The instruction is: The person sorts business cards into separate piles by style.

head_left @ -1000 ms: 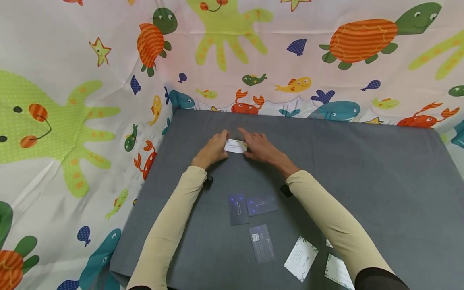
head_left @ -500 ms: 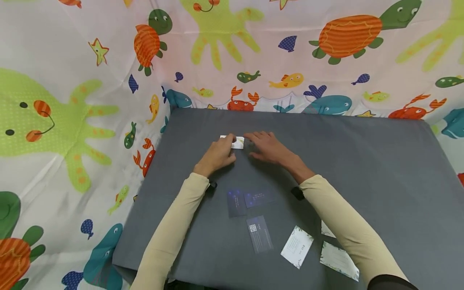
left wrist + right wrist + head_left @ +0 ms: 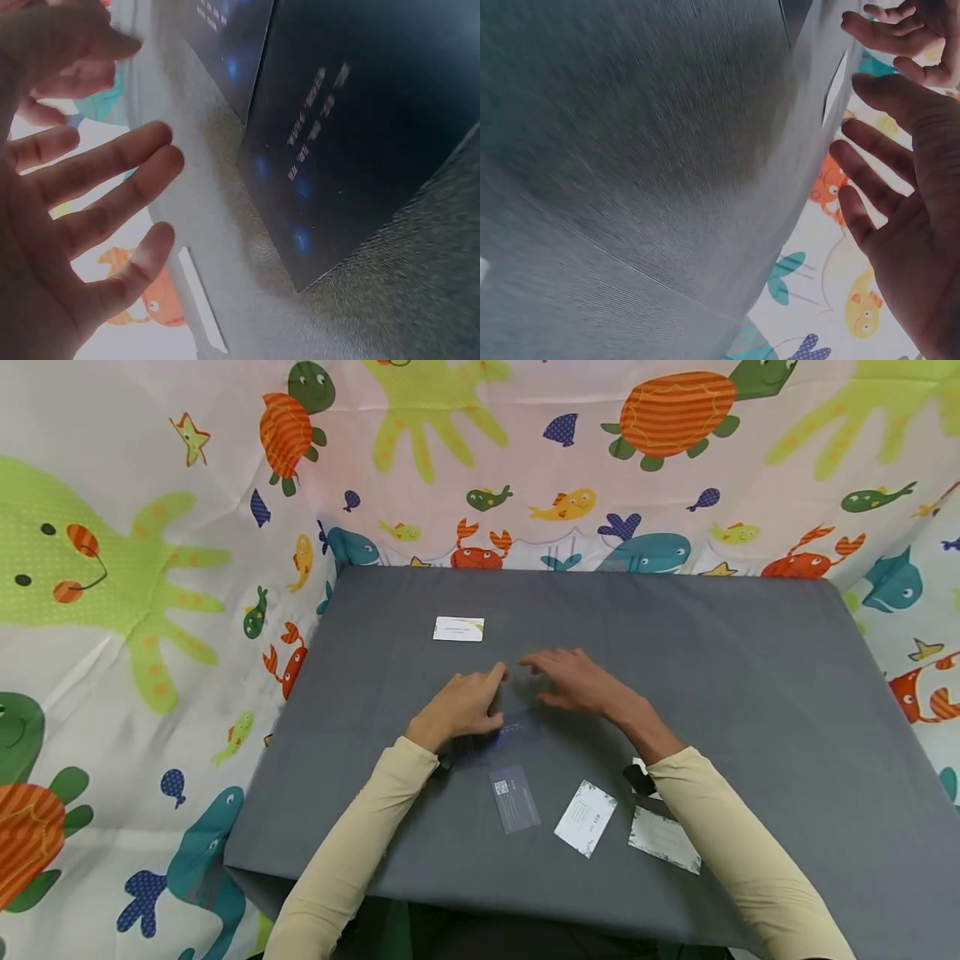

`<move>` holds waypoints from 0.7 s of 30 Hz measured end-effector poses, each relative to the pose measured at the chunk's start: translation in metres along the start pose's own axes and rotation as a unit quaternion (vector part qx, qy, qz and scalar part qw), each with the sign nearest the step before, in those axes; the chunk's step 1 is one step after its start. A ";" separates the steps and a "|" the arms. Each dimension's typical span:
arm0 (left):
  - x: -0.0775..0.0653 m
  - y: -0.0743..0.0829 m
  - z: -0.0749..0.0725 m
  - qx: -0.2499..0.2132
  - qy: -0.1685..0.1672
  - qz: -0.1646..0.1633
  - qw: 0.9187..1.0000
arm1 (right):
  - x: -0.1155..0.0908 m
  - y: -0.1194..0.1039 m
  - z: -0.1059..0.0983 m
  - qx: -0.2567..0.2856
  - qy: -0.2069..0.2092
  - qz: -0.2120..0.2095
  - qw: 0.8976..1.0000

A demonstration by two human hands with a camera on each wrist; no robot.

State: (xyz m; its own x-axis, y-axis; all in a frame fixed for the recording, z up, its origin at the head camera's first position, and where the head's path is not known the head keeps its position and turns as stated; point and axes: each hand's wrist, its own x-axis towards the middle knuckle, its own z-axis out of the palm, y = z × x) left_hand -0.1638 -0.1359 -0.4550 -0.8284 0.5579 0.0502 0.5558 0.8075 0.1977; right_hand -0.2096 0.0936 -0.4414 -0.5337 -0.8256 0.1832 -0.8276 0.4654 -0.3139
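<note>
A white business card lies by itself toward the back left of the grey table, apart from both hands. My left hand hovers empty over two dark blue business cards, its fingers loosely spread in the left wrist view. It partly hides those cards in the head view. Close to its right, my right hand is in the air with relaxed fingers and holds nothing. In the right wrist view, its fingers show apart from each other above the cloth.
Nearer the front lies a dark card with a QR code. To its right are a white card with leafy corners and a similar card, with another partly hidden under the right wrist. A sea-animal curtain borders the table's back and left.
Both hands have let go of the white card, which stays on the table at the back. They have drawn back toward the body, the left one over the dark cards.
</note>
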 end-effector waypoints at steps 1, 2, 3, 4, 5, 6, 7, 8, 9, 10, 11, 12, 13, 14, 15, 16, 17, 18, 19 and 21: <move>-0.002 0.003 -0.001 0.001 -0.012 -0.001 1.000 | -0.002 -0.003 0.001 0.004 -0.009 -0.007 1.000; -0.005 0.006 -0.002 0.003 -0.025 -0.004 1.000 | -0.005 -0.005 0.003 0.007 -0.020 -0.014 1.000; -0.007 0.009 -0.002 0.004 -0.039 -0.009 0.999 | -0.008 -0.008 0.005 0.011 -0.033 -0.017 0.999; -0.009 0.012 -0.002 0.005 -0.055 -0.014 0.998 | -0.010 -0.011 0.007 0.016 -0.046 -0.020 0.999; -0.011 0.015 -0.001 0.006 -0.071 -0.018 0.997 | -0.013 -0.014 0.010 0.020 -0.060 -0.021 0.998; -0.013 0.018 0.000 0.008 -0.089 -0.023 0.996 | -0.016 -0.016 0.013 0.020 -0.072 -0.023 0.997; -0.013 0.020 0.001 0.007 -0.104 -0.026 0.994 | -0.017 -0.017 0.016 0.017 -0.084 -0.024 0.996; -0.012 0.021 0.002 0.006 -0.113 -0.028 0.993 | -0.018 -0.018 0.019 0.020 -0.093 -0.024 0.995; -0.012 0.022 0.004 0.004 -0.120 -0.028 0.992 | -0.019 -0.019 0.021 0.025 -0.101 -0.022 0.994; -0.012 0.023 0.005 0.001 -0.124 -0.027 0.992 | -0.020 -0.020 0.023 0.029 -0.105 -0.022 0.994; -0.011 0.024 0.006 -0.002 -0.126 -0.026 0.992 | -0.020 -0.021 0.024 0.033 -0.106 -0.022 0.994; -0.011 0.025 0.007 -0.003 -0.124 -0.026 0.992 | -0.020 -0.021 0.026 0.038 -0.105 -0.023 0.994; -0.011 0.025 0.007 -0.002 -0.121 -0.025 0.992 | -0.019 -0.021 0.027 0.044 -0.103 -0.022 0.993; -0.010 0.026 0.007 -0.003 -0.119 -0.026 0.993 | -0.019 -0.021 0.027 0.052 -0.100 -0.021 0.993; -0.010 0.026 0.008 -0.003 -0.119 -0.027 0.993 | -0.018 -0.022 0.028 0.057 -0.099 -0.021 0.993; -0.010 0.026 0.008 -0.003 -0.120 -0.028 0.992 | -0.017 -0.022 0.029 0.056 -0.098 -0.021 0.993; -0.010 0.026 0.008 -0.003 -0.121 -0.029 0.992 | -0.016 -0.022 0.029 0.058 -0.096 -0.023 0.993; -0.011 0.026 0.008 -0.005 -0.122 -0.031 0.992 | -0.016 -0.022 0.030 0.059 -0.096 -0.023 0.993; -0.011 0.026 0.008 -0.010 -0.122 -0.032 0.992 | -0.015 -0.022 0.030 0.063 -0.094 -0.022 0.993; -0.012 0.025 0.009 -0.024 -0.116 -0.031 0.992 | -0.016 -0.022 0.031 0.072 -0.092 -0.021 0.993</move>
State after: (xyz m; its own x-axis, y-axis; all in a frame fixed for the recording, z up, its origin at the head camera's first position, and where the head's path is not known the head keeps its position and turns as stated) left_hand -0.1394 -0.1203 -0.4594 -0.8191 0.5413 -0.1901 0.4960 0.8347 0.2394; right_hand -0.1780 0.0870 -0.4661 -0.4470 -0.8941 0.0294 -0.8084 0.3896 -0.4413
